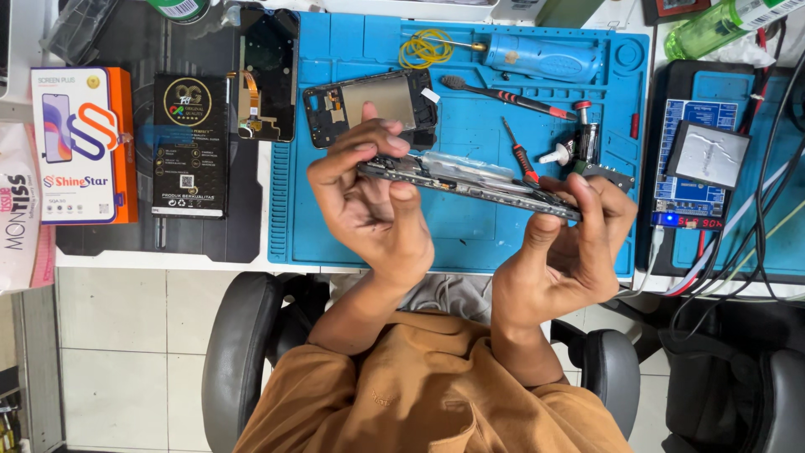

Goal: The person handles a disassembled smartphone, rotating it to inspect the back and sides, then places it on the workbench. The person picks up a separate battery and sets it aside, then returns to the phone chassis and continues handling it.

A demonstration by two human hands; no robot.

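Blue mat (470,226) covered the bench under our hands, on a white table above a tiled floor and a grey chair (239,352). We held a phone (470,178) edge-on between both hands, raised off the mat. Our left hand (373,201) was pinched on its near end, thumb below and fingers curled over the top edge. Our right hand (579,243) was clamped on the far end, fingertips over the rim. The two hands stood well apart, one at each end.

We judged the phone light and thin, stiff along its length but fragile: the glass could crack if twisted, and its smooth faces looked slippery. The edges and corners seemed the safest grip, never the flat middle.

Just beyond our left hand lay a bare frame (373,105), and further left a loose screen (268,75) and two boxes (134,143). Beyond our right hand lay a brush (507,96), a small screwdriver (520,151), a glue bottle (579,144) and a blue tool (541,57). Right of our right hand sat a heater plate (711,155).
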